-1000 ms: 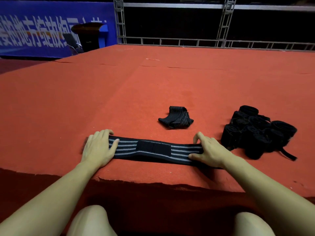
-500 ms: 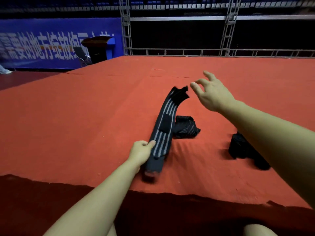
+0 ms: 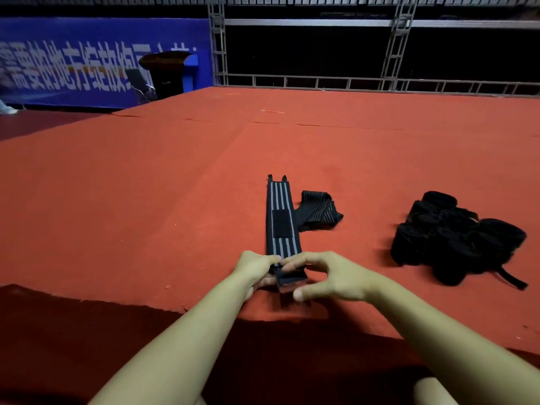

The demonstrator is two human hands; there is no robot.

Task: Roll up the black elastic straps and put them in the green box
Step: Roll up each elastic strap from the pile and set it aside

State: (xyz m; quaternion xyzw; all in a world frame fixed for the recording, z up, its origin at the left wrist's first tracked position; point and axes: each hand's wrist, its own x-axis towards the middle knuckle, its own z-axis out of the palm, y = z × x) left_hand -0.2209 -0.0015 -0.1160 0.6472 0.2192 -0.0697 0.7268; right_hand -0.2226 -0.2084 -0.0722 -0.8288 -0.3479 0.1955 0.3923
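Black striped strap (image 3: 281, 222): flat on red carpet (image 3: 146, 200), running far from near edge
Hands: left hand (image 3: 257, 268) and right hand (image 3: 330, 276) both pinching its near end

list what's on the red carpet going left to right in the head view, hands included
left hand → striped strap laid out flat → right hand → crumpled strap → pile of rolled straps

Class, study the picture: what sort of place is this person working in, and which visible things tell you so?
Probably a stage in an indoor arena or event hall: a wide red carpeted platform, metal truss framing behind it, and a blue banner with large white characters beside a dark lectern.
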